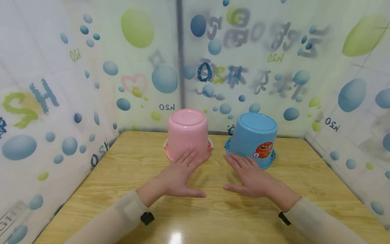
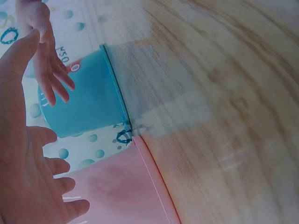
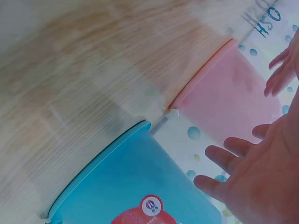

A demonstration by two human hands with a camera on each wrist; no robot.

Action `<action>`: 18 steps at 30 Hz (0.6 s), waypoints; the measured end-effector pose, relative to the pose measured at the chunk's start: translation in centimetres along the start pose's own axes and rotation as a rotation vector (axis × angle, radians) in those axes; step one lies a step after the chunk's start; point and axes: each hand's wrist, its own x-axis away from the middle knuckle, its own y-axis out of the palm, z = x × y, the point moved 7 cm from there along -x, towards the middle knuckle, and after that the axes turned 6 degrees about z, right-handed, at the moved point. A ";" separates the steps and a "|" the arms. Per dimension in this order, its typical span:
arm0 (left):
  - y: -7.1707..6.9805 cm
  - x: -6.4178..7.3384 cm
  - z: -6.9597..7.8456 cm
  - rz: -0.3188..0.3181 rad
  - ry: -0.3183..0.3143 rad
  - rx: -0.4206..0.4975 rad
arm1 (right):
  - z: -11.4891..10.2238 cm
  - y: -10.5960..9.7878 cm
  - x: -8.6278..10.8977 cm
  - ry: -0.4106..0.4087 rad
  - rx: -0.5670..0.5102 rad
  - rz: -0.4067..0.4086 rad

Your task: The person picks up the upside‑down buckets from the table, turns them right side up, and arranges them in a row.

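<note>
Two buckets stand upside down on the wooden table, side by side. The pink bucket (image 1: 187,132) is on the left, its white handle lying down at the rim. To its right is the blue bucket (image 1: 250,139), which has a red round label (image 1: 264,149) on its side. My left hand (image 1: 179,176), fingers straight and thumb spread, hovers in front of the pink bucket and overlaps its lower part in the head view. Likewise my right hand (image 1: 251,176) is held flat before the blue bucket. Both hands hold nothing; the wrist views show the fingers apart from the buckets.
The wooden table (image 1: 122,203) reaches back to a curtain (image 1: 259,67) printed with blue and green dots and letters, which also hangs along both sides. Light-coloured sleeves (image 1: 122,210) and a dark strap (image 1: 147,218) show at the wrists.
</note>
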 end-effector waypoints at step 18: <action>-2.1 2.8 -4.9 0.051 -0.130 0.052 | 0.2 1.7 -5.1 0.083 -0.153 -0.093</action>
